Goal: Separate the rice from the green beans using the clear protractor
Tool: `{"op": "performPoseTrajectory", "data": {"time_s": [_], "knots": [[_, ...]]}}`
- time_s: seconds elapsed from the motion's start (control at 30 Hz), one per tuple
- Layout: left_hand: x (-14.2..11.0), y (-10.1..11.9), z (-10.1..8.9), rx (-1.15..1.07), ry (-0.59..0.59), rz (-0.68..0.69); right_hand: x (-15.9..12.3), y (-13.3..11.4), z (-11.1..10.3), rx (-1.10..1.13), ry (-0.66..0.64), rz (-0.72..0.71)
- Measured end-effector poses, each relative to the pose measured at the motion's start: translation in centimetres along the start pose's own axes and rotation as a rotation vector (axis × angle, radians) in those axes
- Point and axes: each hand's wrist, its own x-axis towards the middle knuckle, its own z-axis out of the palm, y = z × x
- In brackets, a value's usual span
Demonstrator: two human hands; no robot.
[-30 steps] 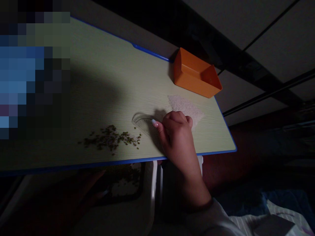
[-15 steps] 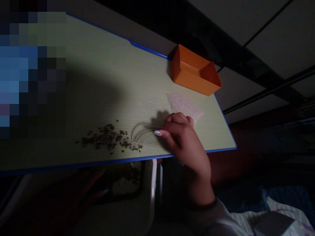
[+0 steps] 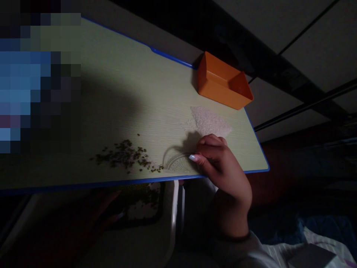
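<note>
My right hand (image 3: pixel 223 163) is closed on a clear plastic protractor (image 3: pixel 180 163), pinched by its right part. The protractor is at the table's near edge, its curved side turned away from me. To its left lies a scattered heap of small dark green beans (image 3: pixel 122 154) with paler grains among them. Beyond my knuckles is a pile of white rice-like grains (image 3: pixel 210 120). Below the table edge, in deep shadow, my left hand (image 3: pixel 103 210) grips the left side of a dark-rimmed tray (image 3: pixel 142 223) with green beans and pale grains in it.
An orange open box (image 3: pixel 224 83) stands at the far right corner of the blue-edged table (image 3: pixel 117 100). A white-rimmed container (image 3: pixel 174 219) is under the dark tray. Cloth (image 3: pixel 323 242) lies at the lower right. A blurred patch covers the upper left.
My right hand has drawn the protractor to the right and slightly nearer, away from the beans. A few beans now lie just left of it. My left hand has hardly moved.
</note>
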Motion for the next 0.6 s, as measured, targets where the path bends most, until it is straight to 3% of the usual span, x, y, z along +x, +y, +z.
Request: {"op": "performPoseTrajectory", "data": {"time_s": [0.3, 0.6], "knots": [[0.5, 0.3, -1.2, 0.093, -0.116, 0.009, 0.5, 0.1, 0.6, 0.026, 0.031, 0.016], [0.4, 0.7, -1.2, 0.073, -0.096, -0.029, 0.5, 0.0, 0.6, 0.039, -0.006, -0.033]]}}
